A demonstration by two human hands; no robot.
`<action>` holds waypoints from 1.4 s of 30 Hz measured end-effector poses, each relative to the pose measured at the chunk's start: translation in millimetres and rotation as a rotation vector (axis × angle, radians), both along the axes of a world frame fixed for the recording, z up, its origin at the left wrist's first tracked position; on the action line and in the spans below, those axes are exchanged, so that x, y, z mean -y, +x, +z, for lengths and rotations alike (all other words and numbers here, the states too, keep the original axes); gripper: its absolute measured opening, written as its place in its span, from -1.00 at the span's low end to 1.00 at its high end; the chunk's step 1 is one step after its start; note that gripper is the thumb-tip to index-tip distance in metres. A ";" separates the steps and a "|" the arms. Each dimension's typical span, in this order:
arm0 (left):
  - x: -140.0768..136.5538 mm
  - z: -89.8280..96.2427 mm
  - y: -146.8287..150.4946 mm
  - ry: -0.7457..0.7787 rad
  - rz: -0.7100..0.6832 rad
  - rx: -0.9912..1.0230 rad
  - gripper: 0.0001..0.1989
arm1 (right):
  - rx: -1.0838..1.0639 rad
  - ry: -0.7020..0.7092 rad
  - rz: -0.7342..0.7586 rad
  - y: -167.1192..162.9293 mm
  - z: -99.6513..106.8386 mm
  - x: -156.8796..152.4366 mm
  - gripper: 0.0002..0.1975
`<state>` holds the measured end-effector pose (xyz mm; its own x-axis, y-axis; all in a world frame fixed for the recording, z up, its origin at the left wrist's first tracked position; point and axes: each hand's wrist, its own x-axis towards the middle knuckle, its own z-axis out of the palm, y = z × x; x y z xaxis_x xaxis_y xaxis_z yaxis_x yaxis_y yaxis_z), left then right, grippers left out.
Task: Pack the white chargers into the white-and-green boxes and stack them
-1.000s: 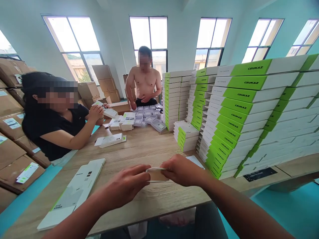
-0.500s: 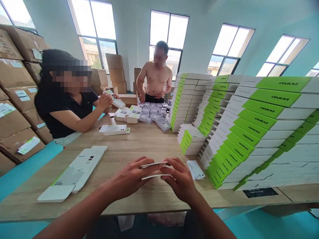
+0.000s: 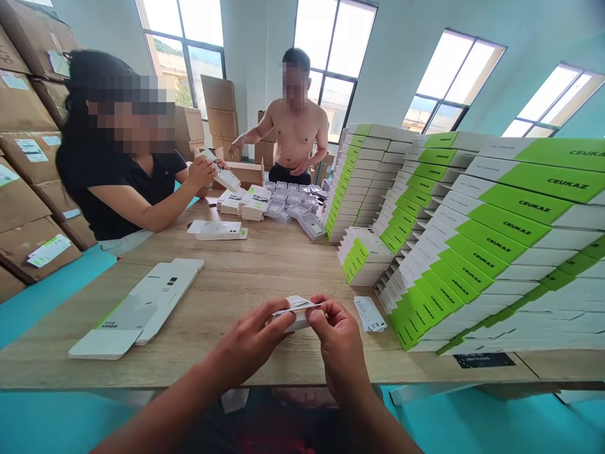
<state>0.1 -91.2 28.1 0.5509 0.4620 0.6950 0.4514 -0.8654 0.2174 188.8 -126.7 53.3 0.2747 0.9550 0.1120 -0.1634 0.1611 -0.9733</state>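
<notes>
Between my hands is a small white cardboard box point(image 3: 297, 323), held a little above the front of the table, its flap edge at the top. My left hand point(image 3: 259, 331) grips its left end with the thumb along the near side. At the right end, the thumb and fingers of my right hand point(image 3: 335, 328) pinch the flap edge. Part of the box is hidden behind my fingers. Just right of my right hand lies a small stack of printed white cards point(image 3: 370, 314). Flat unfolded cartons point(image 3: 142, 306) lie in a pile to my left.
Tall stacks of green-and-white boxes point(image 3: 472, 252) fill the table's right side, with a shorter stack point(image 3: 366, 255) beside them. Clear plastic trays point(image 3: 309, 224) and more cartons point(image 3: 218, 230) lie farther back. One co-worker point(image 3: 127, 170) sits left holding a carton; another point(image 3: 297, 132) stands behind the table.
The box in my hands has turned from open-ended panels to a closed-in shape with its flap edge pinched. The standing co-worker's arm has stretched out to the left. My view has tilted slightly.
</notes>
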 end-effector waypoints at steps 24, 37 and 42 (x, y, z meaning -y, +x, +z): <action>6.0 0.1 3.4 0.006 0.042 0.081 -0.86 | 0.777 0.440 0.153 21.0 4.6 -2.4 -0.86; 0.5 0.7 1.7 0.013 0.005 0.141 -0.82 | 0.172 0.196 0.052 1.3 -19.0 -11.6 -0.76; -6.1 -1.0 -7.5 0.013 0.031 0.171 -0.72 | 0.060 0.185 0.062 -0.9 -15.0 -23.1 -0.68</action>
